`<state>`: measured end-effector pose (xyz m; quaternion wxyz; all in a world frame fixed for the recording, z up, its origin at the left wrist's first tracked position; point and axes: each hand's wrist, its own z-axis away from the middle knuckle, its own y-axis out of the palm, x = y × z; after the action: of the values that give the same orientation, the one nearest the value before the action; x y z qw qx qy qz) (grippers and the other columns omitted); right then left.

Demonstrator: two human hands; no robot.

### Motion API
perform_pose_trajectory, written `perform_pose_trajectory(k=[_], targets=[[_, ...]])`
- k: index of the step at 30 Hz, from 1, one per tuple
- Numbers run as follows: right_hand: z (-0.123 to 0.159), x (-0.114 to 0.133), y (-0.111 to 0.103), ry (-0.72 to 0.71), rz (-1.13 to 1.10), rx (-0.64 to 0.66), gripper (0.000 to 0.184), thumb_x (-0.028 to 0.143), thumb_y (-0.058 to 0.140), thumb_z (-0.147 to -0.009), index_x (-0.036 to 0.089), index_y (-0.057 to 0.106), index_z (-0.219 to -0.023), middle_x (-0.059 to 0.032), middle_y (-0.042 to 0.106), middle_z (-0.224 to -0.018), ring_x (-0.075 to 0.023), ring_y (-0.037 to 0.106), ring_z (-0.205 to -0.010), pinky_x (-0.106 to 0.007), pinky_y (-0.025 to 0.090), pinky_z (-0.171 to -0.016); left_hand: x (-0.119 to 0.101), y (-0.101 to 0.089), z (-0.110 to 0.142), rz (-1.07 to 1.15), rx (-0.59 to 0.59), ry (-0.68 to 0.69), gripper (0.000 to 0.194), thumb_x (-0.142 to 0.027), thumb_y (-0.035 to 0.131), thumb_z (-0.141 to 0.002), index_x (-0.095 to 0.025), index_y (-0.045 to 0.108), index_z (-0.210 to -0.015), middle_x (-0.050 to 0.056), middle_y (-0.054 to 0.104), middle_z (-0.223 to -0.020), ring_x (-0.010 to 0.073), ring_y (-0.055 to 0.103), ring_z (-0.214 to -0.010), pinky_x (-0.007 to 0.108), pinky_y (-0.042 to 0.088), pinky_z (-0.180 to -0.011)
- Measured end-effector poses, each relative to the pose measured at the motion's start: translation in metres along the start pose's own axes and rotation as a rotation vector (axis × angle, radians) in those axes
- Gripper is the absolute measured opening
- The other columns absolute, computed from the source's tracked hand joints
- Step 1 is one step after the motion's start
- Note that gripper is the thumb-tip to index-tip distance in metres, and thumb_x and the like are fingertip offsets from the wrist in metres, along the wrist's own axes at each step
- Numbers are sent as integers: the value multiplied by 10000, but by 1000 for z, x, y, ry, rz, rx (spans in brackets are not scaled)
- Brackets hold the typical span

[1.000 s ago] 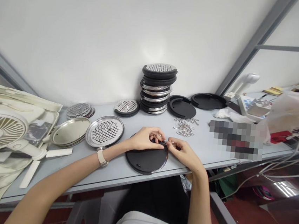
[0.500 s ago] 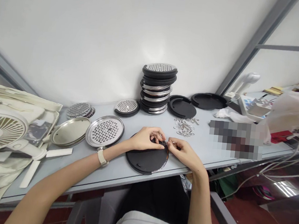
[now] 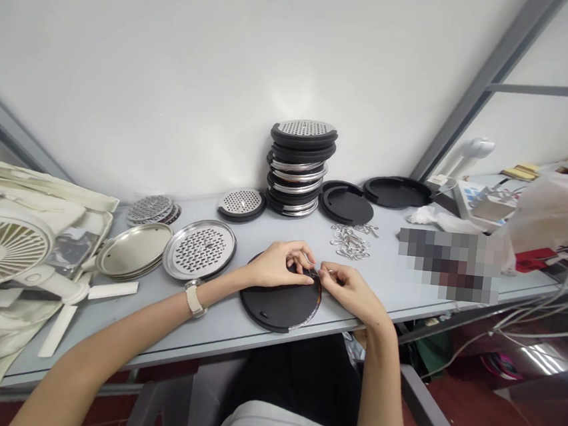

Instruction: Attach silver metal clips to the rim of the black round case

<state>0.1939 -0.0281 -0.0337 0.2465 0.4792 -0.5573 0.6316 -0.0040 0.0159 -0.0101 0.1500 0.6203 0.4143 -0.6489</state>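
Fingers of the left hand point(image 3: 282, 264) curl narrowly against a small metal piece point(image 3: 313, 273), their grip on it unclear; the right hand point(image 3: 351, 291) pinches it. On the table point(image 3: 384, 266), a tall stack of discs point(image 3: 302, 153) stands beyond the hands. The black round tray point(image 3: 280, 303) lies flat beneath the left hand, near the front edge, right of a perforated metal disc point(image 3: 200, 250). Metal clips point(image 3: 351, 242) lie farther back.
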Motion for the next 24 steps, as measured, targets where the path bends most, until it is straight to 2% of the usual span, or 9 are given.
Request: perform_pose_trajectory(k=[6, 12, 16, 20, 24], targets=[[1, -4, -2, -4, -90, -50, 373, 428, 407, -906, 211, 276, -633, 57, 216, -619, -88, 231, -548, -217, 223, -479, 0, 2, 0, -11, 20, -13, 263, -187, 682, -734, -140, 568, -966, 65, 690, -875, 121, 603, -721, 243, 458, -675], [-3, -1, 5, -32, 11, -131, 365, 453, 381, -930, 212, 326, -662, 48, 295, -622, -115, 321, -583, -232, 285, -537, -2, 3, 1, -140, -28, 12, 320, -191, 678, -715, -164, 565, -1013, 46, 650, -922, 125, 575, -773, 247, 451, -697], [-5, -1, 7, -46, 94, -69, 318, 398, 398, -930, 208, 382, -675, 50, 361, -603, -120, 351, -584, -236, 286, -550, 0, 2, 2, -197, -89, 33, 361, -248, 711, -690, -174, 555, -1007, 12, 574, -861, 117, 548, -746, 240, 448, -684], [-3, -2, 4, -53, 77, -11, 305, 361, 405, -917, 209, 344, -659, 54, 309, -609, -116, 324, -587, -230, 275, -546, 2, 1, 2, -191, -69, 45, 332, -250, 705, -701, -172, 559, -989, -5, 556, -799, 113, 542, -720, 229, 430, -652], [-2, -2, 1, -46, 61, 9, 284, 351, 400, -910, 206, 371, -668, 50, 323, -620, -118, 327, -593, -231, 270, -544, 1, 1, 0, -150, -16, 49, 284, -236, 677, -733, -168, 587, -994, 30, 626, -915, 108, 558, -734, 219, 411, -632]])
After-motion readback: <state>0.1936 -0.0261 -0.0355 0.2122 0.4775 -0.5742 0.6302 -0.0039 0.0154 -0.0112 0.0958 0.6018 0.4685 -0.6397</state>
